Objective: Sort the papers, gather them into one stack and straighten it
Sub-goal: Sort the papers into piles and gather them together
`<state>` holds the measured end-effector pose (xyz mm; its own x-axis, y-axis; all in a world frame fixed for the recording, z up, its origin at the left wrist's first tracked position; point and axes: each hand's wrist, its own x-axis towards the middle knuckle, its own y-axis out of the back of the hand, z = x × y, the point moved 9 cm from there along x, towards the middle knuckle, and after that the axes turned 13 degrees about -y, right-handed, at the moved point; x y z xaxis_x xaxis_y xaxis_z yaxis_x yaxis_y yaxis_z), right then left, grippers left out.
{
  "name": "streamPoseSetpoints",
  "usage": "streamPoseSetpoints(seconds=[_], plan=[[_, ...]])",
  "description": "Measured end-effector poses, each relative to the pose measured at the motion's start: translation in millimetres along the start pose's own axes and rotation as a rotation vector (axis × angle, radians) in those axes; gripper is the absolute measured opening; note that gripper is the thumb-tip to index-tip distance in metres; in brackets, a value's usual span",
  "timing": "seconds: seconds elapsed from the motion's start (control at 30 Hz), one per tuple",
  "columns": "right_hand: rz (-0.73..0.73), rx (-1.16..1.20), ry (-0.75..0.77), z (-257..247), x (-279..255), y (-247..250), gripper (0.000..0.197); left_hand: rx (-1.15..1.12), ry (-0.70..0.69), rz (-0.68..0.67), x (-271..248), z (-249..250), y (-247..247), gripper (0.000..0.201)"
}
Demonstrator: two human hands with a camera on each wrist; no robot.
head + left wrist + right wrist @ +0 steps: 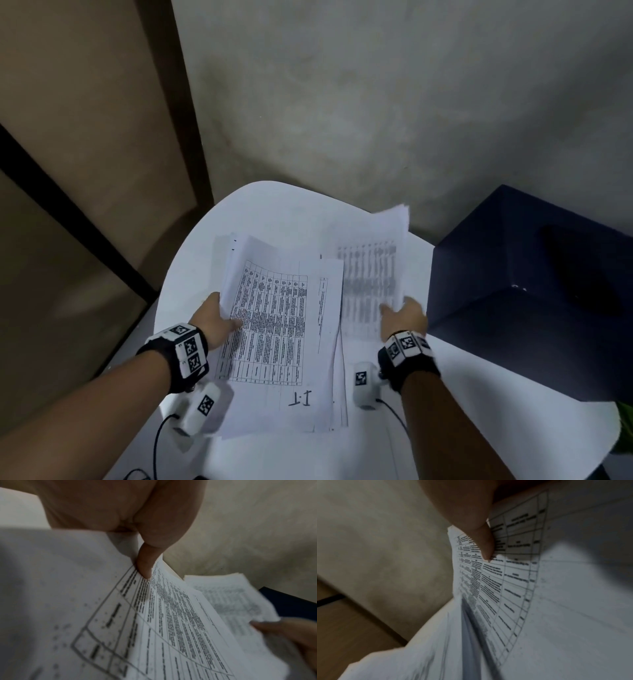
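Note:
Two bundles of printed table sheets are held above a white round table (274, 209). My left hand (219, 317) grips the left bundle (284, 335) by its left edge, thumb on top; its top sheet bears a handwritten mark near the front. In the left wrist view the thumb (145, 563) presses on that printed sheet (171, 628). My right hand (402, 315) pinches the right bundle (370, 274) at its right edge; this bundle is blurred and tilted up. In the right wrist view the thumb (485, 545) lies on its sheets (505, 588). The two bundles overlap in the middle.
A dark blue box (534, 291) stands at the table's right side, close to my right hand. A grey wall is behind the table and a brown panel (85, 137) is to the left. Cables (161, 442) trail from the wrist cameras over the table's front.

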<state>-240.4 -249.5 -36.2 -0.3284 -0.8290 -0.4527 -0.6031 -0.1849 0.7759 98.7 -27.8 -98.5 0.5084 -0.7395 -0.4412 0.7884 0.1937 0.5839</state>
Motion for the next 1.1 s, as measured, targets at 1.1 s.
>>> streamPoseSetpoints(seconds=[1.1], plan=[[-0.326,-0.026,0.105,28,-10,-64,0.074,-0.269,-0.087,-0.068,8,75,-74,0.071]])
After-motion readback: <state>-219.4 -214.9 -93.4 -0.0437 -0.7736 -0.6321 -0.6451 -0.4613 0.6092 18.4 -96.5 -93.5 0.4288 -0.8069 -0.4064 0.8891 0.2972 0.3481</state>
